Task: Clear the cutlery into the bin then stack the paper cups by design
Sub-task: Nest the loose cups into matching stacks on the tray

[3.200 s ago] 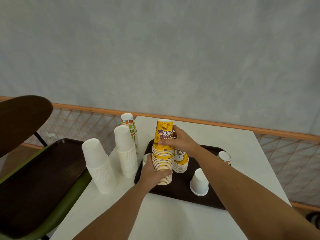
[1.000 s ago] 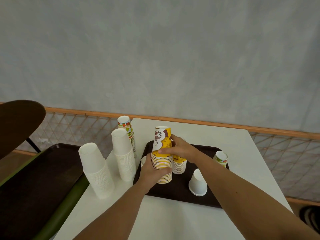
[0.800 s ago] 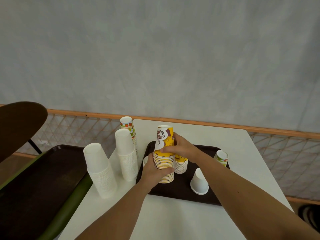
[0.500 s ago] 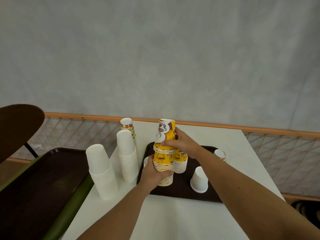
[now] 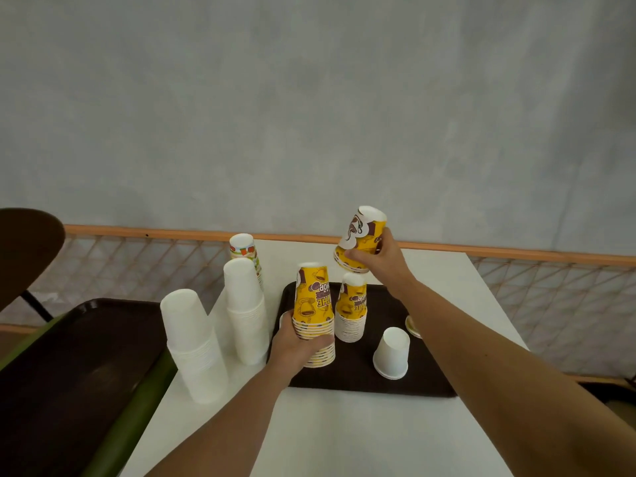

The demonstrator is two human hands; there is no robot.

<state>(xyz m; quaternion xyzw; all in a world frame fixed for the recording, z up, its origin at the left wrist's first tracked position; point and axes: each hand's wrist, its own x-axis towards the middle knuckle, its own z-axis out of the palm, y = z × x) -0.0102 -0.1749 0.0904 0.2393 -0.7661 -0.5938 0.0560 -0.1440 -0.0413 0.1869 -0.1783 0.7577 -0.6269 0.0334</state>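
Fingers (image 5: 354, 254) of right hand (image 5: 380, 261) wrap a small nest of yellow cups (image 5: 364, 232), held in the air above the tray (image 5: 354, 378); left hand (image 5: 292, 349) grips the taller yellow stack (image 5: 315, 304) standing on that tray (cups all upside down).

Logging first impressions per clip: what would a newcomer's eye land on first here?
The right hand holds a few nested yellow cups in the air above the brown tray. Below, the left hand grips a tall yellow stack on that tray; two white stacks stand left of it on the table.
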